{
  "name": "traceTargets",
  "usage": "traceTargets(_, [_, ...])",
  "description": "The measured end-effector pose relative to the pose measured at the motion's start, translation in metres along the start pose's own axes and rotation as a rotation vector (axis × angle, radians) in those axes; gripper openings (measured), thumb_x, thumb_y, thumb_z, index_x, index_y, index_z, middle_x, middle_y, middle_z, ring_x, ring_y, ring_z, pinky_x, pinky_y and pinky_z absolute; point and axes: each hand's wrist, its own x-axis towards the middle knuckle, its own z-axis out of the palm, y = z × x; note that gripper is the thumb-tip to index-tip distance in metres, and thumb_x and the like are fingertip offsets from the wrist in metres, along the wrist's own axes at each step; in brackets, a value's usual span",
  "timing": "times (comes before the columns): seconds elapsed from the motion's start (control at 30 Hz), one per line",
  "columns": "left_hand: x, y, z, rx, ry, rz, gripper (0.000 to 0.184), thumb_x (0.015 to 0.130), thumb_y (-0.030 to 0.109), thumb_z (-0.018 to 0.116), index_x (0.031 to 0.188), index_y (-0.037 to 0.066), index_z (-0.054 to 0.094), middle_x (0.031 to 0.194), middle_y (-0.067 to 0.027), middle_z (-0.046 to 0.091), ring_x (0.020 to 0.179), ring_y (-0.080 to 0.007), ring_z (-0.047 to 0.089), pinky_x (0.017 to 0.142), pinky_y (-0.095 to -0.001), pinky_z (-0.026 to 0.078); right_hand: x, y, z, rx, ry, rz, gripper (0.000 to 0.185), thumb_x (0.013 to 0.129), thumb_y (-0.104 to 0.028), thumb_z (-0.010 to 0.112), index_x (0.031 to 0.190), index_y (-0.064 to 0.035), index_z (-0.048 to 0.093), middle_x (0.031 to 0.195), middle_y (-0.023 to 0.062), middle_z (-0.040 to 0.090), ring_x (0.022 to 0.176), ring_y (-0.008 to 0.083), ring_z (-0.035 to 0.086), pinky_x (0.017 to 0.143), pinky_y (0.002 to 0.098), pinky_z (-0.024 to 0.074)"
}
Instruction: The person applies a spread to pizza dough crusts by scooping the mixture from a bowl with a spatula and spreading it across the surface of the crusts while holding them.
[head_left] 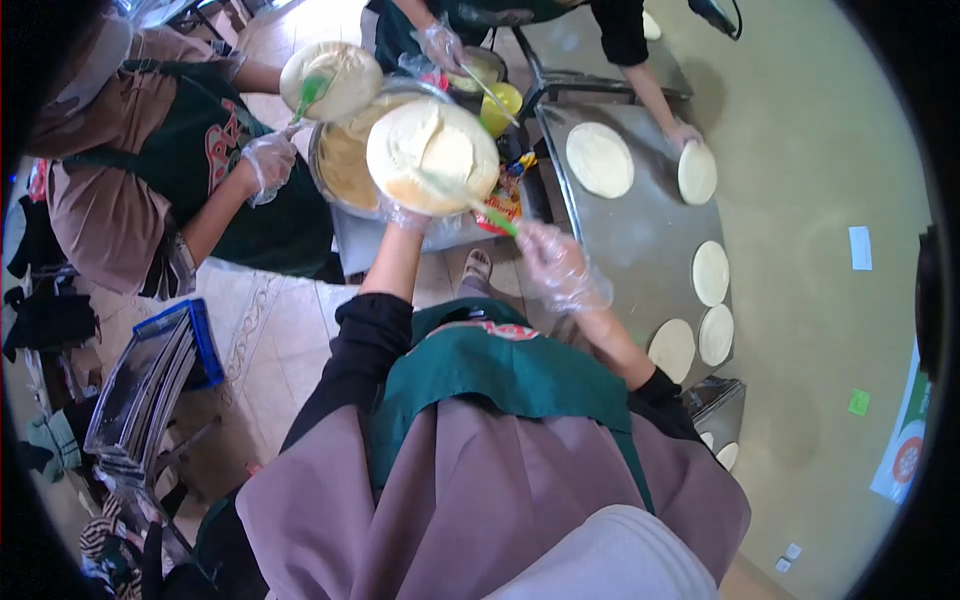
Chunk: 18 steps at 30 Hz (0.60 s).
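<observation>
My left hand (408,214), in a clear plastic glove, holds a round pizza base (395,168) from below; most of its fingers are hidden under it. A thick cream-coloured spread (445,155) lies on top of the base. My right hand (562,268), also gloved, is closed around the green handle of a spatula (497,218). The spatula's pale blade rests on the spread near the base's right edge. Just behind the base stands a large metal basin (318,180) with more cream-coloured spread inside.
At left, a co-worker's gloved hand (268,165) is beside another base (330,75) and green spatula. Another person's hand (684,134) touches a base on the metal table (640,240), where several bases lie. A yellow cup (502,108) stands behind a red packet (498,208). Trays (150,385) are stacked lower left.
</observation>
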Motion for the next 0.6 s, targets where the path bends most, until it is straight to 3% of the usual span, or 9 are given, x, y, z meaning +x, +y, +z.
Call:
traceTargets(0.07, [-0.002, 0.001, -0.005, 0.030, 0.033, 0.069, 0.055, 0.094, 0.043, 0.036, 0.134, 0.006, 0.040, 0.134, -0.0157, 0.047, 0.120, -0.0332, 0.048, 0.101, -0.0497, 0.038, 0.014, -0.015, -0.015, 0.080, 0.048, 0.159, 0.018, 0.091, -0.016, 0.054, 0.102, -0.0042, 0.063, 0.074, 0.0142, 0.062, 0.063, 0.0188, 0.060, 0.060, 0.0341, 0.0485])
traceTargets(0.17, [-0.002, 0.000, -0.005, 0.068, 0.067, 0.131, 0.055, 0.094, 0.043, 0.036, 0.134, 0.006, 0.040, 0.133, -0.0158, 0.047, 0.119, -0.0332, 0.048, 0.101, -0.0496, 0.039, 0.037, -0.006, -0.023, -0.006, 0.071, 0.223, 0.019, 0.091, -0.016, 0.053, 0.105, -0.0054, 0.062, 0.076, 0.0165, 0.062, 0.063, 0.0246, 0.062, 0.059, 0.0361, 0.0480])
traceTargets(0.23, [-0.002, -0.001, -0.005, 0.094, 0.077, 0.167, 0.055, 0.094, 0.043, 0.036, 0.134, 0.006, 0.040, 0.133, -0.0158, 0.047, 0.119, -0.0332, 0.048, 0.101, -0.0496, 0.039, 0.041, 0.005, -0.014, -0.189, 0.141, 0.066, 0.020, 0.090, -0.013, 0.054, 0.108, -0.0064, 0.061, 0.080, 0.0178, 0.063, 0.066, 0.0309, 0.062, 0.060, 0.0381, 0.0484])
traceTargets(0.33, [0.001, 0.000, -0.002, 0.127, 0.085, 0.237, 0.054, 0.094, 0.042, 0.036, 0.134, 0.006, 0.040, 0.133, -0.0159, 0.047, 0.119, -0.0332, 0.048, 0.101, -0.0495, 0.039, 0.025, 0.002, 0.001, -0.053, 0.044, 0.058, 0.020, 0.088, -0.010, 0.055, 0.107, -0.0049, 0.060, 0.085, 0.0194, 0.063, 0.069, 0.0352, 0.062, 0.062, 0.0396, 0.0492])
traceTargets(0.37, [0.001, 0.000, -0.001, 0.131, 0.085, 0.257, 0.054, 0.094, 0.042, 0.036, 0.134, 0.006, 0.040, 0.133, -0.0159, 0.047, 0.119, -0.0332, 0.048, 0.101, -0.0495, 0.039, 0.021, 0.001, 0.002, -0.084, 0.040, -0.070, 0.020, 0.087, -0.008, 0.055, 0.107, -0.0050, 0.060, 0.086, 0.0185, 0.063, 0.071, 0.0341, 0.063, 0.063, 0.0396, 0.0497])
traceTargets(0.47, [0.002, 0.004, 0.002, 0.112, 0.066, 0.263, 0.054, 0.094, 0.042, 0.036, 0.134, 0.005, 0.040, 0.132, -0.0159, 0.048, 0.118, -0.0332, 0.049, 0.101, -0.0494, 0.039, 0.015, -0.012, -0.001, 0.032, -0.021, -0.151, 0.020, 0.087, -0.008, 0.056, 0.106, -0.0053, 0.060, 0.086, 0.0170, 0.064, 0.072, 0.0339, 0.063, 0.063, 0.0392, 0.0499])
traceTargets(0.6, [-0.008, 0.007, 0.007, 0.041, -0.007, 0.198, 0.054, 0.094, 0.042, 0.036, 0.133, 0.005, 0.040, 0.132, -0.0160, 0.048, 0.118, -0.0331, 0.049, 0.100, -0.0493, 0.040, 0.029, -0.020, -0.013, 0.091, 0.073, -0.121, 0.022, 0.085, -0.011, 0.058, 0.107, -0.0075, 0.061, 0.082, 0.0161, 0.065, 0.071, 0.0346, 0.063, 0.061, 0.0408, 0.0510])
